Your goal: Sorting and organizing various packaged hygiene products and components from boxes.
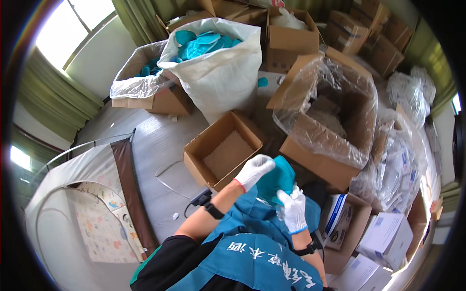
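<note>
A teal soft-looking piece with a rounded outline [280, 175] is held in front of my apron, above my lap. Its exact kind I cannot make out. My left hand [256, 171], in a white glove with a red cuff, has its fingers curled closed at the piece's upper left edge. Gloved in white with a blue cuff, my right hand [292, 209] pinches the lower right edge. Just beyond my left hand stands an open cardboard box [196, 153]; its bottom looks pale.
A tall white sack [223, 72] of teal pieces stands ahead, beside a lined box [170, 99]. At right are a plastic-lined carton [315, 160], clear bags [400, 165] and white boxes [386, 235]. A mesh tent [92, 194] sits at left.
</note>
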A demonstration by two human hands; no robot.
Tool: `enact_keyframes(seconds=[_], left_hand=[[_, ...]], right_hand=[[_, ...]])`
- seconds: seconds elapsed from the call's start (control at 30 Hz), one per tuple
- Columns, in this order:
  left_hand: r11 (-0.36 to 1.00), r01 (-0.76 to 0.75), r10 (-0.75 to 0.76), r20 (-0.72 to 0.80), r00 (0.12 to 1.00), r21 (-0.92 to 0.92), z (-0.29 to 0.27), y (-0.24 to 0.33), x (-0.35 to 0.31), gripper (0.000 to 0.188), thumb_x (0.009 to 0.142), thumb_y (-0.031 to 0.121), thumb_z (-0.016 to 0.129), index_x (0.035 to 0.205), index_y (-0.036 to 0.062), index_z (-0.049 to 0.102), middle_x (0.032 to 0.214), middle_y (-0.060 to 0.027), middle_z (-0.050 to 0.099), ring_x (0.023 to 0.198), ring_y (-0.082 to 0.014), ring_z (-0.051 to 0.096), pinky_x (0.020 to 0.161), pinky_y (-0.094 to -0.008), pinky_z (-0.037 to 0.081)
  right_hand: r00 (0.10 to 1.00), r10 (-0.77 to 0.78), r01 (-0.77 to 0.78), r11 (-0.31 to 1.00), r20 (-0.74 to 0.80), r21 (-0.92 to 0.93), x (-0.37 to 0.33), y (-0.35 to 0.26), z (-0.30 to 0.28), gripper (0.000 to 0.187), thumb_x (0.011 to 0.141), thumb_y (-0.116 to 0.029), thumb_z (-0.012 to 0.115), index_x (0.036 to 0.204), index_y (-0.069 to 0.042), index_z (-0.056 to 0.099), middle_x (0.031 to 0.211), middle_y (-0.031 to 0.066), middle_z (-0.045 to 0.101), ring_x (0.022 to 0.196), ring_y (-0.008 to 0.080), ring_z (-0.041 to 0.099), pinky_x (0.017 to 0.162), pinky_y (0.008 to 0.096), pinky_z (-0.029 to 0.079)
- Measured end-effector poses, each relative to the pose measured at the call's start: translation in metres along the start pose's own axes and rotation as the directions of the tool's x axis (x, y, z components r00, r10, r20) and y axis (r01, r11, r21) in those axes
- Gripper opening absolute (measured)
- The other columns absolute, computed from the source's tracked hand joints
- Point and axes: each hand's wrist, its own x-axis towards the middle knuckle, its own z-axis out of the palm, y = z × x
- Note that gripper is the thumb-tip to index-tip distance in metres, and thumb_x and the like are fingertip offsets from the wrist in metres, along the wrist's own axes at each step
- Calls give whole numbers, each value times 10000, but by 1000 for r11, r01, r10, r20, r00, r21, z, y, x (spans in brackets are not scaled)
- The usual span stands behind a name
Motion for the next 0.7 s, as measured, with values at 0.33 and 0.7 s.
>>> enact_keyframes(seconds=[0.33,0.7], left_hand=[[839,-494,544,-307,781,230,-72,161,58,75,848,27,668,893,-23,636,790,-7,617,728,-100,556,663,-282,484],[-28,49,908,5,418,998,-241,281,244,228,873,271,621,1040,118,646,982,-137,678,931,-356,643,803,-463,499]], right_hand=[[990,123,-118,990,-66,83,-14,-13,-25,177,954,-237,624,958,-63,661,570,-61,454,412,22,392,360,214,276],[903,267,-220,960,-336,172,-16,28,-46,143,948,-166,605,917,-39,664,621,-21,535,412,49,427,353,214,288]])
